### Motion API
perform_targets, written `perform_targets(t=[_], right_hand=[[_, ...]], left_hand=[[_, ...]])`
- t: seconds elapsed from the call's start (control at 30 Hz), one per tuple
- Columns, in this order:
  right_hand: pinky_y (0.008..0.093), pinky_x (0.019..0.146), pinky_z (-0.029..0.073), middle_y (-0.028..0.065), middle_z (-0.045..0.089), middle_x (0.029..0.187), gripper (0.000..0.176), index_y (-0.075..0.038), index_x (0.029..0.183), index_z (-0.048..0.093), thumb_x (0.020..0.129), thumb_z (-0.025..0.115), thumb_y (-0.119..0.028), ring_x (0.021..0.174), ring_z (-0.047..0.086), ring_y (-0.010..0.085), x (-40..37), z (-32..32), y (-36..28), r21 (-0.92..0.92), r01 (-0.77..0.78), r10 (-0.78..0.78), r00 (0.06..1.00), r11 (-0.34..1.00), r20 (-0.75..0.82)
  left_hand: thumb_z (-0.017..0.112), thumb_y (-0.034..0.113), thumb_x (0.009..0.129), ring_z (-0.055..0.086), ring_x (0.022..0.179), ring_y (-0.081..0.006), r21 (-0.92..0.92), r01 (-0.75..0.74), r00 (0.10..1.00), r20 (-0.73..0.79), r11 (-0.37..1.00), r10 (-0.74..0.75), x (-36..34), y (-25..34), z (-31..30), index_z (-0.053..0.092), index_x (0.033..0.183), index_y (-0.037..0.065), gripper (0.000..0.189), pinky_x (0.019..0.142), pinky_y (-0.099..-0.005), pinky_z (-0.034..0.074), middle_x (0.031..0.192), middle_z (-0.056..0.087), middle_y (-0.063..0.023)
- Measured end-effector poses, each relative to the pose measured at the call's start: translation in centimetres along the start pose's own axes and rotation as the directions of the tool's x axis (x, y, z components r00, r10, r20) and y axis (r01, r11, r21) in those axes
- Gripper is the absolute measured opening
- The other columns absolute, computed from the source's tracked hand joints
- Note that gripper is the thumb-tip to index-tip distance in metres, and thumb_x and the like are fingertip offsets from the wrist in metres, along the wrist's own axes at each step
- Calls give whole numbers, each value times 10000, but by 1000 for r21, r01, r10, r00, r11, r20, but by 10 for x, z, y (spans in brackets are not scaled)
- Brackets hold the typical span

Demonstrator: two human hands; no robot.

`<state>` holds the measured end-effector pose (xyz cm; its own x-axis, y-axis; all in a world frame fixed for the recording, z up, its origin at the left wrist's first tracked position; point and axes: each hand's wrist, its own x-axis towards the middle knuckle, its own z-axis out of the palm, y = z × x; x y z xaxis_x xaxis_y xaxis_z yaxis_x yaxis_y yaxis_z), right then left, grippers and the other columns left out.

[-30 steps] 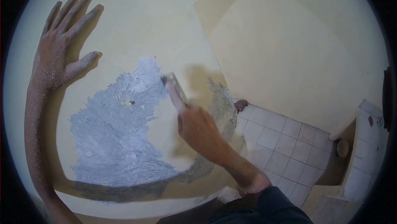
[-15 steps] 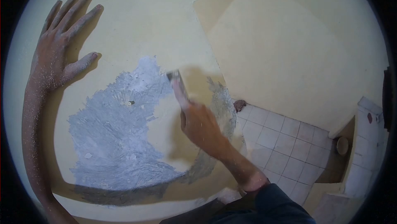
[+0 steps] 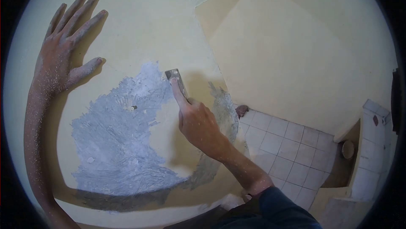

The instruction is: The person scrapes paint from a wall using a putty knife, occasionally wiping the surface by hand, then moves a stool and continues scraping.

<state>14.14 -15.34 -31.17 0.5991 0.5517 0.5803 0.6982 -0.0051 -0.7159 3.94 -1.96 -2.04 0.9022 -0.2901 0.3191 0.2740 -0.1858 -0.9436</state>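
A scraper (image 3: 176, 76) with a worn metal blade is gripped in my right hand (image 3: 198, 121), its forefinger stretched along the tool. The blade's end lies against the cream wall (image 3: 139, 30), at the upper right edge of a large scraped grey patch (image 3: 114, 144). Scratch marks and a few pale flecks cover this patch. My left hand (image 3: 63, 55) rests flat on the wall to the upper left, fingers spread, holding nothing. White dust speckles that hand and forearm.
A small hole or plug (image 3: 133, 108) sits within the grey patch. The wall ends at a corner edge on the right. Beyond it are a white tiled floor (image 3: 272, 144), a dark crumpled thing (image 3: 242, 111), and a round bowl-like vessel (image 3: 348, 149) in a recess.
My right hand and the scraper have shifted slightly to the left, and the blade is less blurred. My left hand stays flat on the wall; the whole view has moved a little.
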Motion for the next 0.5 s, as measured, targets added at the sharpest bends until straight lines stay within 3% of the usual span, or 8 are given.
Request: perform_targets(t=[0.07,0.17,0.23,0.33,0.43,0.5], right_hand=[[502,664,557,279,640,751,767,-71,1554,245,848,532,19,698,669,439,-4,1,-1,14,0,0,1000,1000,28],[506,678,543,279,634,773,746,-76,1553,256,860,518,16,715,658,442,-7,11,6,59,41,-42,999,997,19],[517,706,514,281,625,822,732,-91,1555,263,873,504,23,748,635,458,10,-2,6,72,45,-44,999,996,-16],[508,708,516,275,614,798,719,-80,1551,275,877,504,16,732,623,450,-16,7,0,55,-17,12,996,998,90],[505,702,517,263,600,777,705,-69,1549,280,883,501,9,710,610,447,8,4,6,20,49,-47,997,999,-63],[514,701,516,258,599,777,701,-70,1549,281,887,497,6,704,608,451,5,-2,1,8,30,-30,999,1000,-14]], left_hand=[[442,744,792,295,1478,-305,-11,5,1000,-4,1000,-5,0,-1,3,499,1452,200,857,1240,-532,171,1577,368,-86],[528,649,780,268,1491,-241,-26,25,1000,14,999,-25,1,-1,-2,476,1465,274,783,1261,-488,167,1597,335,-17],[530,645,774,268,1491,-239,-22,28,999,24,999,-27,0,-1,-2,475,1466,277,786,1262,-487,164,1598,332,-17],[535,630,764,269,1491,-239,-27,28,999,26,999,-27,3,0,0,478,1463,278,785,1262,-487,160,1596,336,-19],[527,613,766,271,1490,-238,-28,39,999,27,999,-39,2,1,-3,482,1459,277,772,1262,-484,162,1593,342,-20],[523,608,767,273,1489,-236,-40,38,999,24,998,-37,2,1,-3,485,1457,276,767,1261,-481,165,1591,346,-21]])
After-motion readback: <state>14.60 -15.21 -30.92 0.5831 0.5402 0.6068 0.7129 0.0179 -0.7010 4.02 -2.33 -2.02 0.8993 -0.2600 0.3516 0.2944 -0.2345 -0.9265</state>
